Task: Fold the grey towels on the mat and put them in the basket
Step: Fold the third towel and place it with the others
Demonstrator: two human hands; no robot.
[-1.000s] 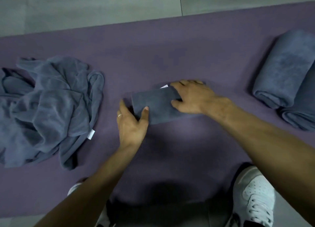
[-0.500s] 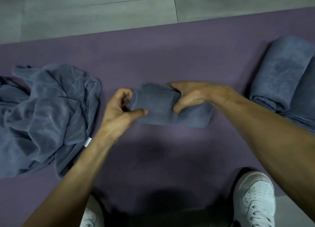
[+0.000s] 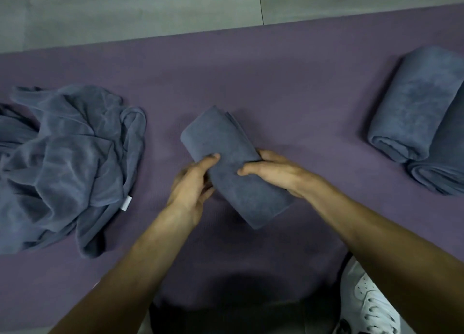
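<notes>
A grey towel folded into a thick roll [image 3: 226,155] lies slanted over the middle of the purple mat [image 3: 288,87], one end pointing up-left and the other down-right. My left hand [image 3: 193,183] grips its left side with the thumb on top. My right hand [image 3: 273,173] holds its right side, fingers wrapped around it. A heap of unfolded grey towels [image 3: 62,158] is spread on the mat at the left. Two folded grey towels [image 3: 421,112] lie side by side at the right edge. No basket is in view.
Grey floor tiles [image 3: 150,9] run beyond the mat's far edge. My white shoe [image 3: 369,306] rests at the bottom right by the mat's near edge. Bare mat lies between the held roll and the towels on either side.
The rolled towel has been picked up from lying crosswise and turned to a slant. Both hands shifted from pressing on it to gripping its sides.
</notes>
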